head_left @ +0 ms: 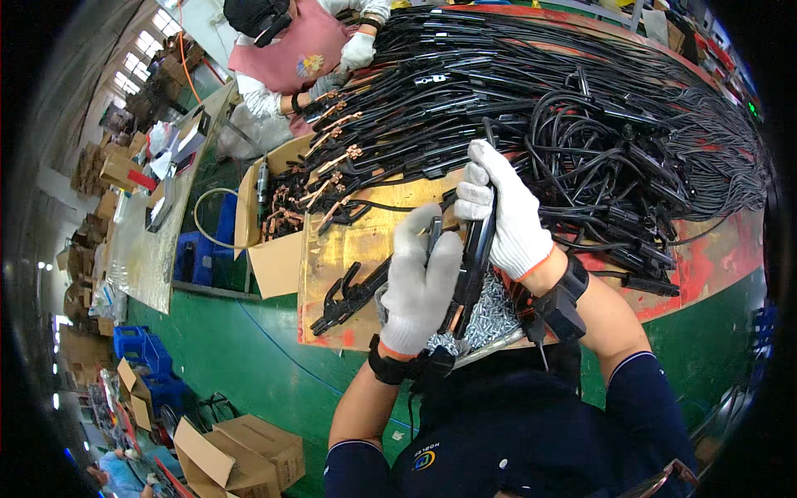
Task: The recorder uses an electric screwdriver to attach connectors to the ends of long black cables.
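Observation:
My right hand (pixel 506 212), in a white knit glove, is closed around a long black electrode holder (pixel 475 261) with its cable end up, held tilted in front of me. Beside it, my left hand (pixel 419 282), gloved too, has thumb and fingers curled about a small dark part (pixel 434 235); its kind is mostly hidden. Beneath both hands lies a container of small silver screws (pixel 490 315). On the table left of my left hand rests another black electrode holder (pixel 349 299) with its jaws pointing left.
Many black cables (pixel 498 75) with handles and copper jaws (pixel 332 174) cover the table (pixel 722 257). A loose cable coil (pixel 573 149) is piled at right. Across the table a co-worker in a pink apron (pixel 286 50) handles cables. A carton of copper parts (pixel 278 257) stands at left.

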`<state>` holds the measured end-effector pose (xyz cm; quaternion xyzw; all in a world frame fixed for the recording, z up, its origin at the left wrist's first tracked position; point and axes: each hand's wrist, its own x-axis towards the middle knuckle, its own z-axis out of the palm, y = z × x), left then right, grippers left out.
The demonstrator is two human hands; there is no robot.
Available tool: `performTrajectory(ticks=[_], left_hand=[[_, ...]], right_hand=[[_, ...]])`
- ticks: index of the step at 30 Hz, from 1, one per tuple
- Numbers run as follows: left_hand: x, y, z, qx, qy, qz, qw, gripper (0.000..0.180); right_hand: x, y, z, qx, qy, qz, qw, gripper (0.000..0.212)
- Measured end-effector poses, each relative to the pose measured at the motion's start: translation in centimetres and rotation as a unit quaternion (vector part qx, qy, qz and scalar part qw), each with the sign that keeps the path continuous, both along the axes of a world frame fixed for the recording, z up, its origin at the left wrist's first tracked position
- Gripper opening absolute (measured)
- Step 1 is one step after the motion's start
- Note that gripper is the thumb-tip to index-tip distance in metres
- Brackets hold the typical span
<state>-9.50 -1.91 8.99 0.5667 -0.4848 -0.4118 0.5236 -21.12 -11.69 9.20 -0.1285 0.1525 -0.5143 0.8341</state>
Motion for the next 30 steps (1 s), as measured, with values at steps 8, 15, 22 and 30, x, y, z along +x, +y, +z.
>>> performTrajectory(ticks=[8, 15, 22, 30], left_hand=[[0.5, 0.1, -1.4, -0.061, -0.020, 0.031, 0.997, 0.051], [0.1, 1.2, -0.4, -0.128, -0.082, 0.029, 0.988, 0.039], [1.9, 0.5, -4.4, -0.131, -0.171, -0.009, 0.977, 0.046], [1.7, 1.1, -2.6, 0.251, 0.079, 0.016, 0.965, 0.072]], right_hand=[[1.5, -0.6, -0.2, 0.012, -0.004, 0.004, 1.000, 0.010], [2.0, -0.3, 0.9, 0.010, 0.055, -0.017, 0.998, 0.018], [3.2, -0.9, 0.8, -0.129, 0.093, -0.109, 0.981, 0.036], [0.3, 0.4, -1.7, -0.401, 0.561, -0.085, 0.719, 0.059]])
